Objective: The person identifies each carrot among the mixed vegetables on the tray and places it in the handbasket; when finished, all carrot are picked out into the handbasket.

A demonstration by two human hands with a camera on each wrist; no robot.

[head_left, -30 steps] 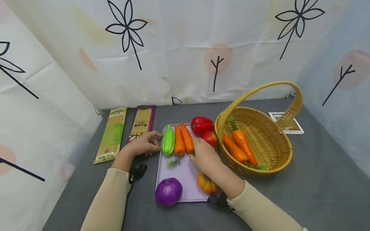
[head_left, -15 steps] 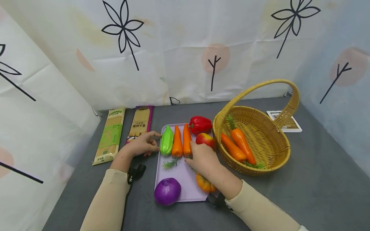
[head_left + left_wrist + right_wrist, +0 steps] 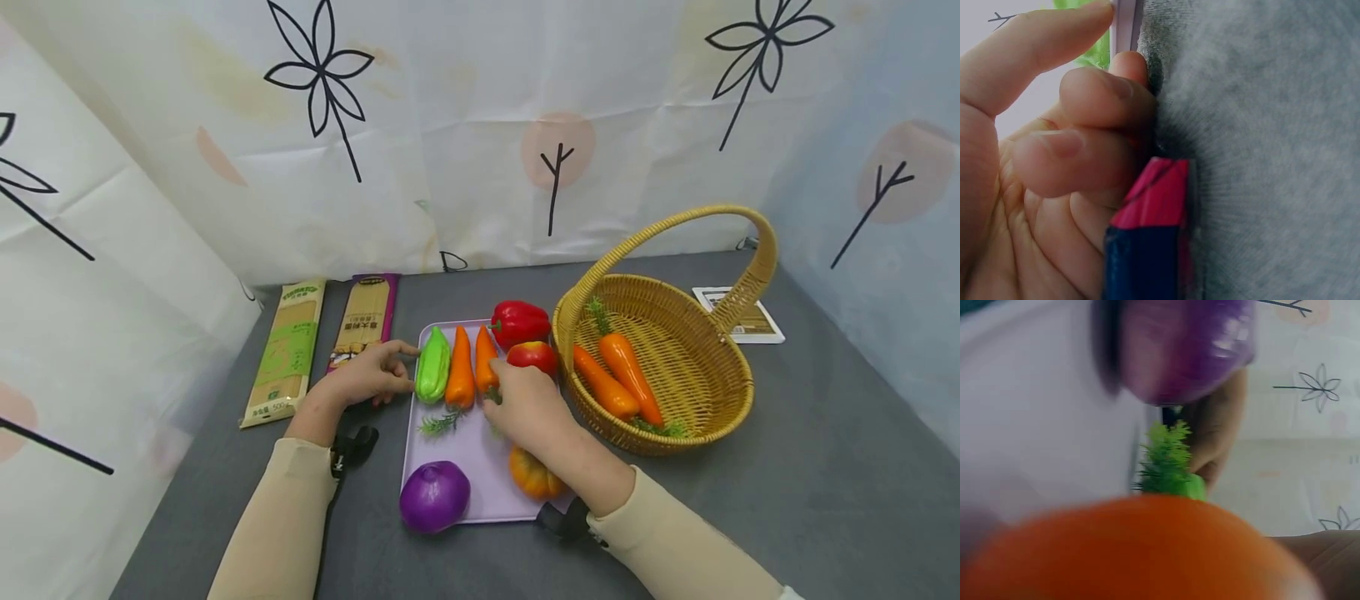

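Two hands meet at a lilac tray (image 3: 487,500) on the dark bench (image 3: 817,492) in the head view. At the tray's left rim, the left hand (image 3: 358,382) is released, its index finger and thumb reaching towards a green vegetable (image 3: 432,371). Next to it on the tray lie a left carrot (image 3: 460,371) and a right carrot (image 3: 486,354), wide ends near. The right hand (image 3: 531,406) has its fingers at the near end of the right carrot; whether they pinch it I cannot tell. A red pepper (image 3: 521,323) and, nearer, an apple (image 3: 534,356) lie by the tray's far right part; a pumpkin (image 3: 534,475) sits at the near right and an onion (image 3: 433,498) at the near left corner. Right of the tray, a wicker basket (image 3: 738,417) holds two more carrots (image 3: 633,375). Two noodle packets (image 3: 285,358) lie to the far left.

In the left wrist view, the index finger stretches to the tray's rim; the other fingers curl loosely, holding nothing. A pink and dark-blue corner (image 3: 1150,212) stands close by.

In the right wrist view, a blurred orange thing (image 3: 1147,550) fills the bottom, with leafy greens (image 3: 1166,459) and the onion behind it.
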